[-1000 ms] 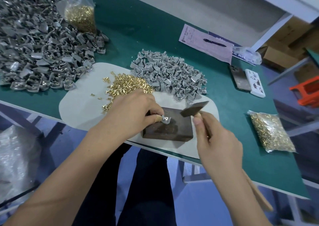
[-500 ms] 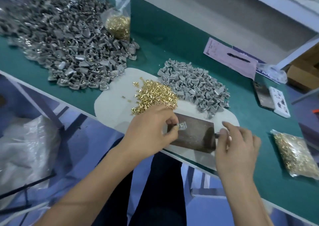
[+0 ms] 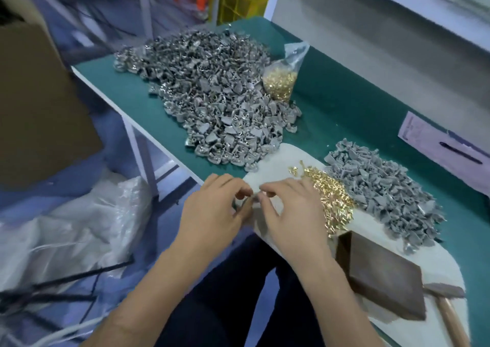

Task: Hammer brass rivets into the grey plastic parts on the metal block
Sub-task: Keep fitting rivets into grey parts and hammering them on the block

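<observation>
Both hands meet over the bench's near edge. Left hand (image 3: pixel 214 208) and right hand (image 3: pixel 289 206) pinch one small grey part (image 3: pixel 255 197) between fingertips; rivet not visible. Metal block (image 3: pixel 381 275) bare, hammer (image 3: pixel 445 293) lying beside it at near right. Large far-left pile (image 3: pixel 212 92) looks finished; smaller unriveted pile (image 3: pixel 381 187) and loose rivets (image 3: pixel 328 198) remain.

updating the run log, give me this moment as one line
left hand: pinching small grey part | right hand: fingers on same part | hammer: lying beside metal block | block: bare
</observation>
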